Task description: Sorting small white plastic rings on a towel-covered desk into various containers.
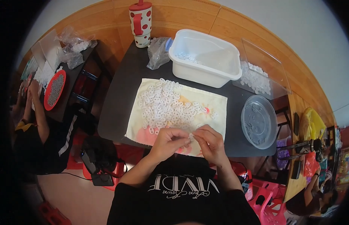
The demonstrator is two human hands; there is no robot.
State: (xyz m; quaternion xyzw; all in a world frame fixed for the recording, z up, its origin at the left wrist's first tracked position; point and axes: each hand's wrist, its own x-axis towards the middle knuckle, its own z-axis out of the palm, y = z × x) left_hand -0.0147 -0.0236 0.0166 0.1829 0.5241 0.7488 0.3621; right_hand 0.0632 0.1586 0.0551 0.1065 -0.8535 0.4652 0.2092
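Note:
My left hand (165,145) and my right hand (211,144) meet over the near edge of a pale printed cloth (216,103). Between their closed fingertips is a small white plastic piece (190,136), mostly hidden by the fingers. Thumb and forefinger pinch on both sides. Just beyond the hands, a loose pile of white oval plastic pieces with holes (159,103) covers much of the cloth. To the right stands a round clear plastic tub (275,123) with small grey parts at its bottom.
Behind the cloth sits a white basin (204,75) with some white pieces inside. A clear bin holding white pieces (257,80), a plastic bag (158,54) and a spotted tumbler (141,26) line the back. At left, another person works beside a red dish (48,101).

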